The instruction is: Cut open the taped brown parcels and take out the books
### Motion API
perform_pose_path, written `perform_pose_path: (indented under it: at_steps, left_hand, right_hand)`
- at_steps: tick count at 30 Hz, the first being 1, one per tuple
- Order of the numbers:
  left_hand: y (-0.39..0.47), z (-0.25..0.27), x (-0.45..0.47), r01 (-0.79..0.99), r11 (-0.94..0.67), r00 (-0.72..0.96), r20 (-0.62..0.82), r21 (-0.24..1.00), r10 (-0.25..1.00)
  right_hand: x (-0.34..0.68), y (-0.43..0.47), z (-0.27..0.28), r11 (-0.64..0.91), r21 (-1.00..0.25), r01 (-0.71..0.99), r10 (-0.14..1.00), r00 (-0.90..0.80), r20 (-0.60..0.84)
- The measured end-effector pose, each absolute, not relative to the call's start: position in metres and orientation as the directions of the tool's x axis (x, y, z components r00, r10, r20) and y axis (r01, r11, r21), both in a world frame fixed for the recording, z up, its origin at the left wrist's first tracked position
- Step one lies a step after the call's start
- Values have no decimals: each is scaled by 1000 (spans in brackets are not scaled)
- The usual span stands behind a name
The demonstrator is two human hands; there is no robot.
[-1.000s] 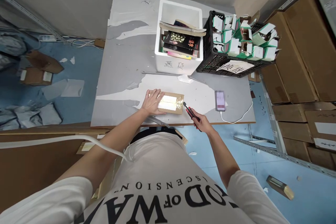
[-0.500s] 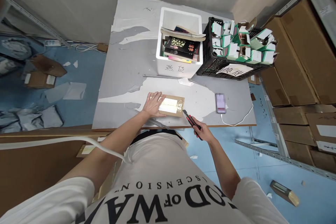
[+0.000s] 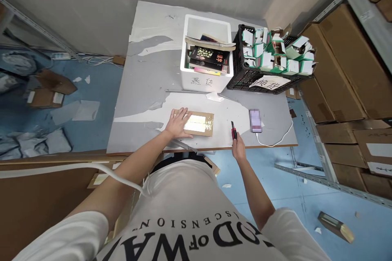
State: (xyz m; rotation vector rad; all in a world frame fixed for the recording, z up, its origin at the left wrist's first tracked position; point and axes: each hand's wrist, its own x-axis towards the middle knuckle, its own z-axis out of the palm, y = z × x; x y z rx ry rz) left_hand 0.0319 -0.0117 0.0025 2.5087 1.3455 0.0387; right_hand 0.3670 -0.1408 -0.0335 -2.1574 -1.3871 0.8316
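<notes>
A small cardboard box [image 3: 208, 129] with a white label and shiny tape lies flat near the table's front edge. My left hand [image 3: 178, 123] rests on its left end, fingers spread over the top. To the right of the box, apart from it, my right hand [image 3: 238, 147] is closed around a red and black utility knife [image 3: 234, 130]. The knife points away from me, toward the back of the table. A phone [image 3: 255, 120] on a white charging cable lies to the right of the knife.
At the back stands a white foam box [image 3: 196, 81] holding books. Beside it is a black crate [image 3: 241, 77] filled with several opened white and green cartons. Brown boxes [image 3: 339, 69] fill the shelving on the right. A metal ruler-like strip [image 3: 183, 91] lies before the foam box.
My right hand has moved the utility knife rightward, away from the box's right end, and turned its tip from leftward to pointing away from me. My left hand stays on the box.
</notes>
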Motion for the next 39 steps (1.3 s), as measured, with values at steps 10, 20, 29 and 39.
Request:
perform_pose_path:
  at_steps: [10, 20, 29, 39]
  left_hand:
    - [-5, 6, 21, 760, -549, 624, -151, 348, 767]
    - [0, 10, 19, 769, -480, 585, -162, 423, 795]
    - [21, -10, -18, 576, 130, 146, -259, 807, 955]
    - [-16, -8, -20, 57, 409, 36, -412, 911, 911]
  right_hand:
    - [325, -111, -98, -627, -308, 716, 779, 557, -290]
    - [316, -116, -76, -615, -442, 652, 784, 562, -263]
    - [242, -138, -29, -506, -843, -182, 798, 274, -537]
    - [273, -26, -19, -340, -940, -13, 905, 269, -331]
